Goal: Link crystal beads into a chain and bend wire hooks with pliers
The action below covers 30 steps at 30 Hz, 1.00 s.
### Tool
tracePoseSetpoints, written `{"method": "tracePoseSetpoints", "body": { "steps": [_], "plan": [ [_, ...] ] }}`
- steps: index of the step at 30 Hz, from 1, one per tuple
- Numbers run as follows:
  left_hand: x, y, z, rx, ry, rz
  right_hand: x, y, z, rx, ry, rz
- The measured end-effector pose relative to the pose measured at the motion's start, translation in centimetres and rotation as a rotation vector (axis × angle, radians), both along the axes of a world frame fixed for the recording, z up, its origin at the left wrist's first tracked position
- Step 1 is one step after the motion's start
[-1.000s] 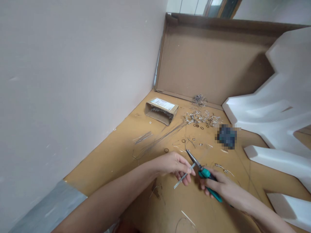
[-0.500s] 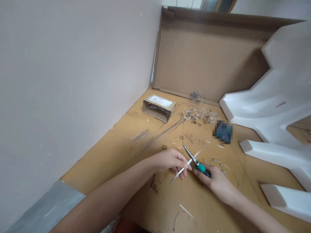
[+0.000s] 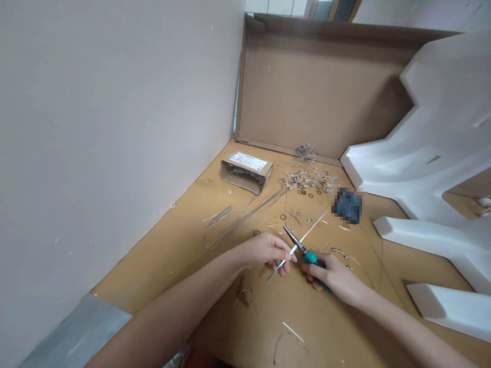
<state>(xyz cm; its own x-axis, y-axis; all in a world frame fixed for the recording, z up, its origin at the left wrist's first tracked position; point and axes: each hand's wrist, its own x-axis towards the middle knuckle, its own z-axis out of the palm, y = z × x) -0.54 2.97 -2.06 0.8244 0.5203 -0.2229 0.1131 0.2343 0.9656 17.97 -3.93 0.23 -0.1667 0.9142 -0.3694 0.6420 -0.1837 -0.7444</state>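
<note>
My left hand (image 3: 270, 250) pinches a thin, pale, straight rod (image 3: 312, 226) between thumb and fingers. The rod slants up to the right, and its darker lower end sticks out below the fingers. In my right hand (image 3: 335, 276) is a pair of long-nose pliers (image 3: 309, 257) with green and black handles. The plier jaws point up to the left and cross the rod close to my left fingertips. I cannot tell whether the jaws grip the rod or only pass over it.
Beyond my hands lie a pile of small bent wire pieces (image 3: 310, 180), long thin wires (image 3: 253, 214) and dark rings (image 3: 283, 217). An open-ended carton (image 3: 247, 171) sits left of the pile. A blurred dark item (image 3: 347, 205) and white foam packing (image 3: 422, 227) are at right.
The view has shifted slightly. The rod's far end has risen a little, and both hands have moved slightly up and left in view. More of the pliers' lower handle shows now.
</note>
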Motion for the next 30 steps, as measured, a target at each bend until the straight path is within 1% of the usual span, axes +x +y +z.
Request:
{"method": "tracePoseSetpoints", "body": {
  "steps": [2,4,9,13,17,20,23,26,30],
  "plan": [
    [0.1,-0.2,0.2,-0.005,0.021,0.001,0.1,0.3,0.0,-0.027,0.010,0.019],
    [0.2,-0.4,0.5,-0.003,0.030,-0.002,0.3,0.4,0.2,-0.014,-0.014,0.025],
    [0.2,-0.6,0.9,0.003,-0.009,-0.015,0.4,0.1,0.9,0.092,-0.166,0.017],
    [0.1,-0.7,1.0,-0.001,-0.016,-0.021,0.2,-0.4,0.7,0.154,-0.244,0.005],
    [0.2,-0.6,0.8,0.001,0.010,-0.028,0.1,-0.5,0.1,0.189,-0.287,0.013],
    [0.3,-0.4,0.2,0.014,0.029,-0.026,0.1,-0.3,-0.3,0.205,-0.321,0.009],
    [0.3,-0.1,-0.3,0.044,0.013,0.003,0.1,0.1,-0.6,0.225,-0.368,-0.003],
    [0.4,0.1,-0.4,0.087,0.013,0.040,0.1,0.4,-0.5,0.228,-0.386,-0.002],
    [0.3,0.0,0.0,0.085,-0.011,0.040,0.2,0.8,0.3,0.203,-0.369,0.034]
  ]
}}
